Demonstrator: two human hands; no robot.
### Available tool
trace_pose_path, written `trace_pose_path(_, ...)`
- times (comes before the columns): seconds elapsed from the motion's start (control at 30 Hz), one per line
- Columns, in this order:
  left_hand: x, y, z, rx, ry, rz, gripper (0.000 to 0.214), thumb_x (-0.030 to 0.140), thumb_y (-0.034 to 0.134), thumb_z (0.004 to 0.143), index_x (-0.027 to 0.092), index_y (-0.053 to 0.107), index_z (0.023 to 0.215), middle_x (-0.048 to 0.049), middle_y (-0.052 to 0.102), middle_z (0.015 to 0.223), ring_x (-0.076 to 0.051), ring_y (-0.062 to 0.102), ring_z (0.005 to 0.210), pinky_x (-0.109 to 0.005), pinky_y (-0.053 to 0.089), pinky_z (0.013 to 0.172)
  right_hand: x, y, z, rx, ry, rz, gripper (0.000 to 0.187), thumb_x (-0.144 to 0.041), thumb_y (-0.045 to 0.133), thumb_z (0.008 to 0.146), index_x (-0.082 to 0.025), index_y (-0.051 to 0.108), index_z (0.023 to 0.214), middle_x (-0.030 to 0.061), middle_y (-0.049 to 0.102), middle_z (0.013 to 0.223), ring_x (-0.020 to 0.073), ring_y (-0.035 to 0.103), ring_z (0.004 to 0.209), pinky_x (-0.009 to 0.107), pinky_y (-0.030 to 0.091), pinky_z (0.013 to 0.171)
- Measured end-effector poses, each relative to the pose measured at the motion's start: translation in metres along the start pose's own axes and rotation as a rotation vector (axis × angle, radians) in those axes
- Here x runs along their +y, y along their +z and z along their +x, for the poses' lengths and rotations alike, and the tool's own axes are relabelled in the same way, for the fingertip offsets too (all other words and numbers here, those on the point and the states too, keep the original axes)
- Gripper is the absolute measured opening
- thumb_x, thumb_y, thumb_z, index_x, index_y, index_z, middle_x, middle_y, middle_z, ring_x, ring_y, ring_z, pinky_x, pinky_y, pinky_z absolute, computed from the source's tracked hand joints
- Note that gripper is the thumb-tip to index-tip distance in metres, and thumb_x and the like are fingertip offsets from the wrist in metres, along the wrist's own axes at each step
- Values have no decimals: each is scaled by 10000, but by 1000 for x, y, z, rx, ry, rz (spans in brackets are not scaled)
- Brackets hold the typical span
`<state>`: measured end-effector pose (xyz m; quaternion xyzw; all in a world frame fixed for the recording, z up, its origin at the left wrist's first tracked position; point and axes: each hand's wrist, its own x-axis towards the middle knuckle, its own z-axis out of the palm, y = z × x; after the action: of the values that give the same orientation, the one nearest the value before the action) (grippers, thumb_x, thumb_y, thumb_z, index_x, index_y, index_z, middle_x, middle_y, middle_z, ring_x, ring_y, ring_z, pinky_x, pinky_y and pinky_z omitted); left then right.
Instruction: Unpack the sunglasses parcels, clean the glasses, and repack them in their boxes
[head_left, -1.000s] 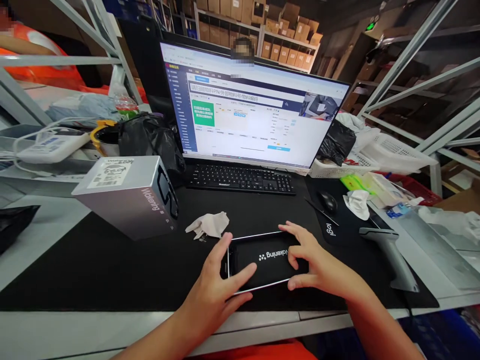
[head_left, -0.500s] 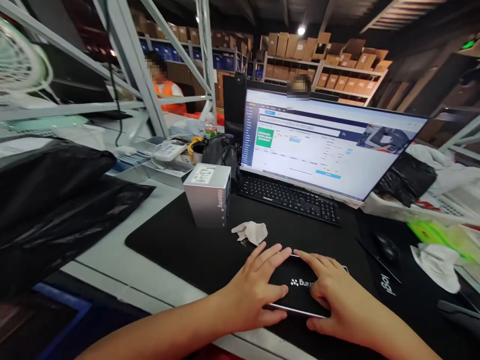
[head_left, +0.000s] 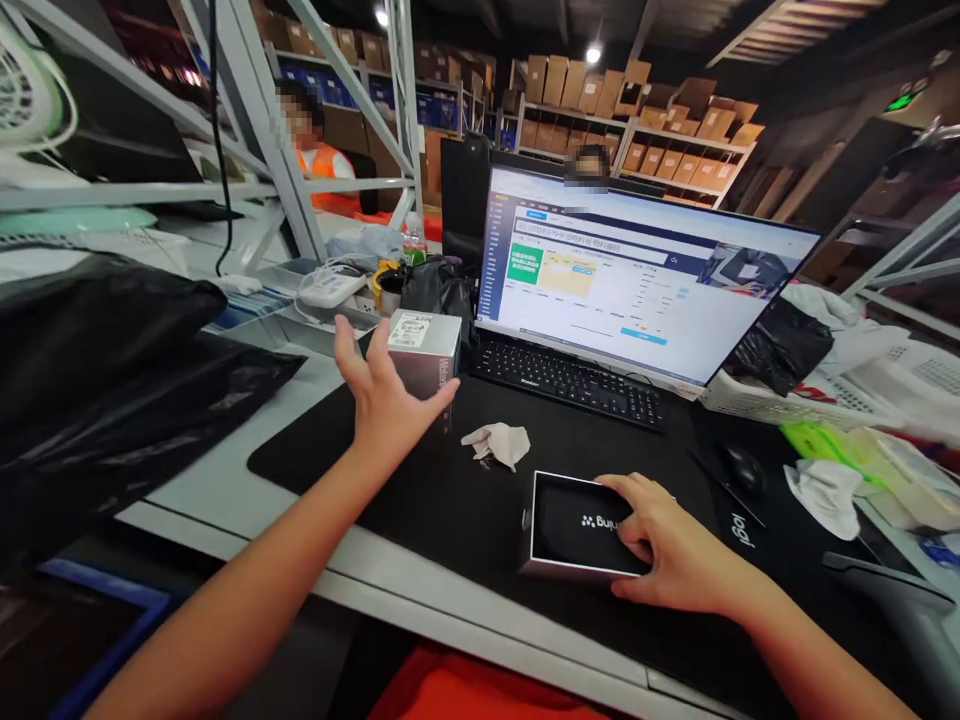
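My left hand (head_left: 390, 400) is raised in front of a silver-grey cardboard box (head_left: 427, 372), its fingers and thumb spread wide. The box stands upright with a white label on top; whether my fingers touch it, I cannot tell. My right hand (head_left: 664, 545) grips the right end of a shallow box (head_left: 577, 570) with a white rim, thumb on the near side and fingers over the far edge. Inside that shallow box lies a black panel with white lettering and dots. A crumpled white cloth or tissue (head_left: 499, 445) rests on the black desk mat (head_left: 405, 500) between the two boxes.
A keyboard (head_left: 562, 388) and lit monitor (head_left: 600, 270) stand behind the mat. To the right are a mouse (head_left: 742, 468), white baskets (head_left: 780, 400) and a grey handheld device (head_left: 900, 600). Black plastic bags (head_left: 112, 370) lie left. A person in an orange vest (head_left: 322, 170) is beyond the frame.
My left hand has left the shallow box and moved up and left to the silver-grey box, opening wide. My right hand still holds the shallow box's right end.
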<state>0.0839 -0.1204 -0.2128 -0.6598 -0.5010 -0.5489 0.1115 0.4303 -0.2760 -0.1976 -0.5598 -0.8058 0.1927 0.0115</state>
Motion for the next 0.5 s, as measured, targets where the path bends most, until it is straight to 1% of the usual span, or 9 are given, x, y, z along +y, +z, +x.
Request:
trace_pose_path(0.07, -4, 10, 7, -87, -141, 37, 1187, 398, 913, 615, 167, 218, 1549, -261, -72, 1615, -481, -22, 1539, -606, 183, 1235, 3, 1, -3, 16, 12, 17, 488, -376, 826, 670, -184, 399, 533, 62, 406, 1575, 397, 392, 1384, 616, 258, 1163)
trace_pose_path(0.1, -4, 15, 9, -110, -196, 46, 1220, 402, 922, 600, 164, 202, 1556, -263, -94, 1612, -489, -41, 1535, -608, 188, 1234, 5, 1, -5, 28, 27, 27, 495, -389, 821, 678, -189, 390, 537, 66, 403, 1577, 396, 381, 1397, 599, 280, 1159)
trace_pose_path(0.17, -2, 22, 10, -116, -264, 48, 1258, 386, 928, 587, 148, 169, 1562, -275, -89, 1603, -497, -31, 1532, -609, 208, 1229, 7, 2, -10, 78, 75, 47, 505, -413, 809, 695, -200, 376, 545, 75, 392, 1583, 381, 393, 1400, 555, 338, 1138)
trace_pose_path(0.2, -1, 25, 9, -108, -279, 40, 1257, 365, 928, 584, 141, 165, 1558, -280, -53, 1598, -491, 9, 1531, -603, 229, 1225, 8, 4, -13, 117, 110, 49, 504, -421, 801, 704, -205, 374, 547, 85, 393, 1582, 371, 413, 1389, 534, 369, 1119)
trace_pose_path(0.27, -2, 27, 7, -81, -286, 10, 1210, 321, 922, 578, 146, 202, 1534, -269, 82, 1578, -458, 133, 1519, -582, 283, 1210, 11, 6, -17, 217, 195, 26, 492, -431, 785, 721, -213, 380, 546, 116, 413, 1563, 362, 450, 1361, 509, 411, 1080)
trace_pose_path(0.37, -13, 22, 5, -6, -263, -28, 1083, 326, 904, 590, 156, 296, 1470, -216, 309, 1492, -397, 289, 1461, -552, 320, 1193, 18, 8, -20, 347, 346, -33, 476, -462, 757, 743, -221, 398, 541, 181, 444, 1521, 386, 457, 1357, 501, 428, 1053)
trace_pose_path(0.43, -24, 17, 5, 89, -272, -69, 1027, 317, 893, 579, 149, 330, 1421, -186, 380, 1445, -376, 348, 1415, -543, 306, 1194, 25, 5, -19, 394, 441, -36, 477, -500, 729, 763, -224, 406, 546, 210, 466, 1488, 405, 454, 1367, 491, 434, 1044)
trace_pose_path(0.5, -32, 11, 6, 158, -329, -204, 977, 304, 873, 587, 168, 323, 1383, -158, 376, 1449, -344, 377, 1386, -528, 276, 1205, 32, -1, -16, 403, 501, -14, 478, -533, 692, 789, -229, 409, 552, 211, 540, 1392, 410, 459, 1373, 458, 463, 1006)
